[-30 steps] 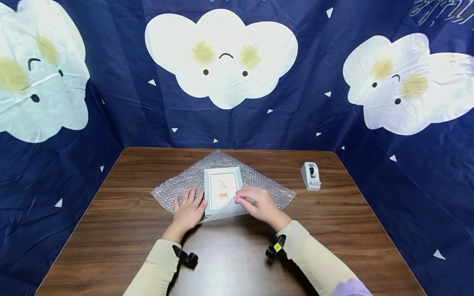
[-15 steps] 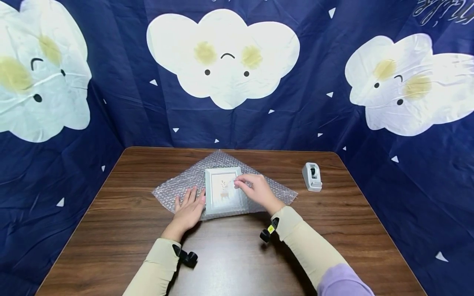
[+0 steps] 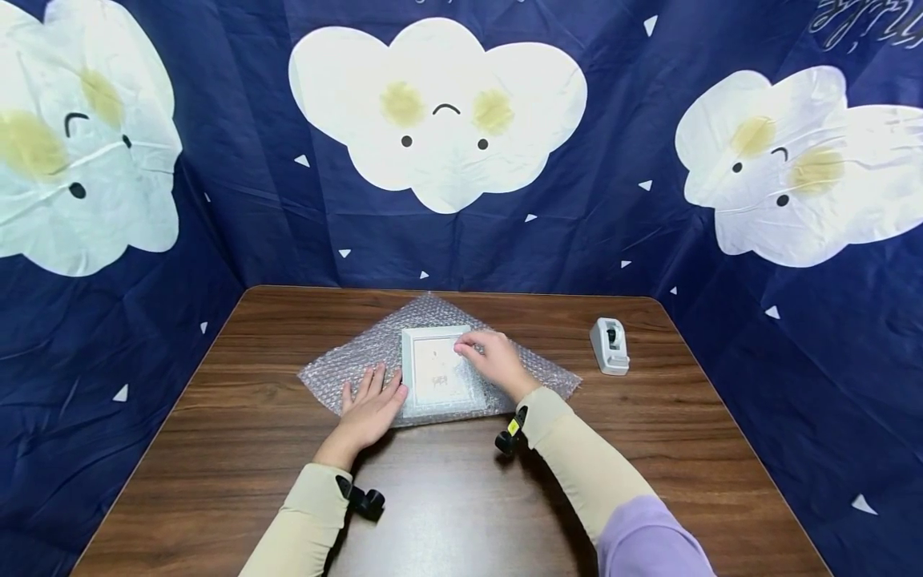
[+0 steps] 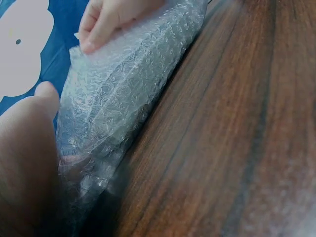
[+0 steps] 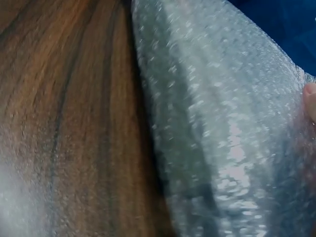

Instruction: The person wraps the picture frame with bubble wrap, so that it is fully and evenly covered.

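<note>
A pale blue picture frame lies on a sheet of bubble wrap turned cornerwise on the table. The near part of the sheet is folded up over the frame and blurs its picture. My right hand pinches the folded corner above the frame's right side. My left hand rests with spread fingers on the wrap, its thumb at the frame's left edge. In the left wrist view, the left thumb stands beside the folded wrap. A fingertip shows at the right wrist view's edge.
A white tape dispenser stands at the right rear of the brown wooden table. Dark blue cloth with white clouds hangs behind the table and along both sides.
My right hand has carried the near corner of the bubble wrap away from me, up over the picture frame, and lowered it. The left hand has stayed in place.
</note>
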Tool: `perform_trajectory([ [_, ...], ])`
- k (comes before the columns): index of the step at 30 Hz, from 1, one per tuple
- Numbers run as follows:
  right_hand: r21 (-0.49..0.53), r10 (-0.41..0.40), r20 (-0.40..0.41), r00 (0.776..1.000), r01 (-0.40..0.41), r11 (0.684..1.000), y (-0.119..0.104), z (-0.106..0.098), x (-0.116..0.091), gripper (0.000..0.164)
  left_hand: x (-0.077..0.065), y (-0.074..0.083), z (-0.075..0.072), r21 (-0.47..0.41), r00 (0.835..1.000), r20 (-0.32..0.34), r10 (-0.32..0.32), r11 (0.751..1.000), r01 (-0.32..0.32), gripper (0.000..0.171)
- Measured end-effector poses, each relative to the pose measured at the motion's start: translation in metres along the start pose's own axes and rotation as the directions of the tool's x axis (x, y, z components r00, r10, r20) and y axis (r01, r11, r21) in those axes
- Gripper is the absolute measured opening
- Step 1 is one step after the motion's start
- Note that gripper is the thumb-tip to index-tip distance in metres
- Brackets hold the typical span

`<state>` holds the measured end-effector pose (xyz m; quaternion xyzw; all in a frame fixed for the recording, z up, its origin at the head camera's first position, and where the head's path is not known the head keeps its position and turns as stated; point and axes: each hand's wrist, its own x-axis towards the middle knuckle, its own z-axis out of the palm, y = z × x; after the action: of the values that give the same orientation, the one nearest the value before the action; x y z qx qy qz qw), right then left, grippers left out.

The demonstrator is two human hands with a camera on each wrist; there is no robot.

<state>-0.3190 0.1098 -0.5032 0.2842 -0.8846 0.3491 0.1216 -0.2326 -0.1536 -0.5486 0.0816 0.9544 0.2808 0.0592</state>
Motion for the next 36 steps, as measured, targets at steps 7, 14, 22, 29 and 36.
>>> perform_trajectory([
  [7,-0.093,0.032,-0.005,0.999,-0.033,0.995,0.009,0.016,0.002,0.012,0.006,-0.011,0.007,0.026,1.000,0.020,0.000,1.000,0.000,0.085],
  [14,-0.200,0.078,0.013,0.997,-0.074,0.977,0.010,0.026,0.000,0.013,0.004,-0.010,0.006,0.012,1.000,0.027,0.005,1.000,-0.005,0.082],
  [22,-0.283,0.083,0.001,0.997,-0.080,0.956,0.012,0.035,-0.001,0.013,-0.001,-0.004,0.002,0.013,1.000,0.011,0.023,1.000,-0.023,0.080],
  [29,-0.306,0.177,-0.007,0.984,-0.170,0.937,0.006,0.036,-0.002,0.014,0.000,-0.005,0.004,0.037,1.000,0.003,0.025,0.999,-0.025,0.079],
  [36,-0.283,0.336,0.012,0.942,-0.319,0.904,0.006,0.039,0.003,0.040,-0.001,0.000,0.000,0.033,1.000,0.006,0.010,0.999,-0.010,0.076],
])
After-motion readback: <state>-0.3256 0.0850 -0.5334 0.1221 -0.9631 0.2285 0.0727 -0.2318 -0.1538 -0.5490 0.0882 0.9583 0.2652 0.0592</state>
